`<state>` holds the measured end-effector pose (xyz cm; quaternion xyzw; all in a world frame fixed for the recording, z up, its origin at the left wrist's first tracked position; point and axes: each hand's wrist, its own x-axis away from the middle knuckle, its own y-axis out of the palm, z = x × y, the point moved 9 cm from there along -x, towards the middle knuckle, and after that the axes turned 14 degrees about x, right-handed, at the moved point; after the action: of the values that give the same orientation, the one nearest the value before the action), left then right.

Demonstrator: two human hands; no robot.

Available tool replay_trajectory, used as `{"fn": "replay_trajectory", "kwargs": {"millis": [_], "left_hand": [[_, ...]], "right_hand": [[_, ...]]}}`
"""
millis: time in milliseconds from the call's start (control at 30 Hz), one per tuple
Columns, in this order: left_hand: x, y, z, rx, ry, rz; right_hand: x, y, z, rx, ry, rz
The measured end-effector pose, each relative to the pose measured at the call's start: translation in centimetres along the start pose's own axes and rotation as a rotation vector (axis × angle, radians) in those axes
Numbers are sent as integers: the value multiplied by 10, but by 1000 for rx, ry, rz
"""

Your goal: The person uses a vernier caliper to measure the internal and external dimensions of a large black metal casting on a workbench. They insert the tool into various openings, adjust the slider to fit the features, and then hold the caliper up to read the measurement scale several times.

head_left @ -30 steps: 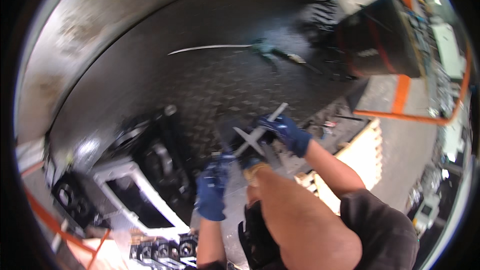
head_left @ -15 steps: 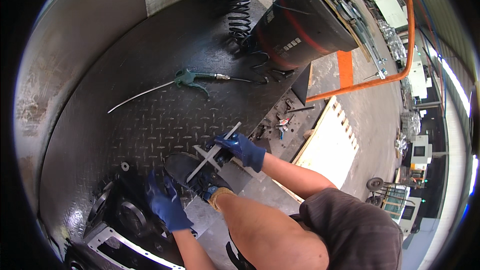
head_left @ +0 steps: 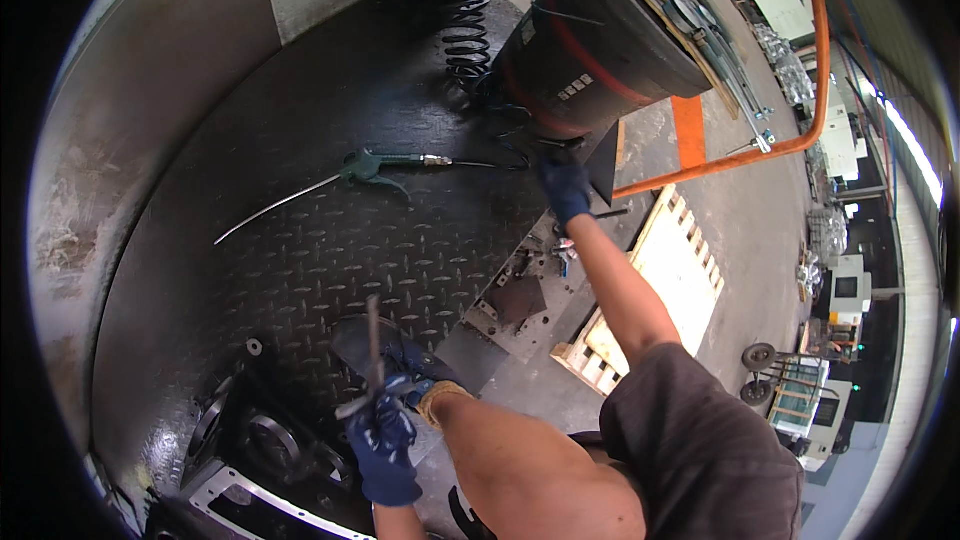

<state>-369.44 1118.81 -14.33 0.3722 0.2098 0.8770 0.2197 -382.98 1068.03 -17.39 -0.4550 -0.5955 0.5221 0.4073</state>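
Observation:
My left hand, in a blue glove, is closed around a vernier caliper, whose beam points upward and is smeared by motion. Just left of this hand lies a dark metal casting with round bores and a pale machined flange. My right hand, gloved too, reaches out to the foot of the black drum, beside small dark items at the platform's edge. Its fingers are dark and blurred, so their grip is hidden. A green air blow gun with a long thin nozzle lies on the tread-plate floor.
A coiled black hose stands left of the drum. An orange rail bends past it on the right. Below lie a metal plate with small parts and a wooden pallet. My shoe rests near the casting.
The caliper has passed from my right hand to my left, which moved right towards my shoe. My right hand has swung up and away to the drum's foot.

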Motion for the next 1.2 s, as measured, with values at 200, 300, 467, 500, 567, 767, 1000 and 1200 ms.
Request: {"fn": "replay_trajectory", "kwargs": {"millis": [200,300,467,500,567,767,1000,1200], "left_hand": [[75,-87,21,-97,169,339],[99,-114,22,-146,150,444],[133,-111,-3,73,-150,430],[117,-75,18,-2,-93,327],[105,-43,26,-196,-1,192],[110,-19,45,-125,17,143],[168,-67,-39,72,36,237],[187,-77,-26,-218,224,366]], "right_hand": [[-40,34,46,444,-38,-112],[-56,64,50,454,32,-211],[-45,67,25,472,12,-98],[-54,68,36,446,-29,-85],[-84,66,64,320,-155,-71],[12,37,29,-19,-603,32],[358,-8,-280,-347,-1361,-922],[456,6,-343,-76,-1500,-1158]]}}
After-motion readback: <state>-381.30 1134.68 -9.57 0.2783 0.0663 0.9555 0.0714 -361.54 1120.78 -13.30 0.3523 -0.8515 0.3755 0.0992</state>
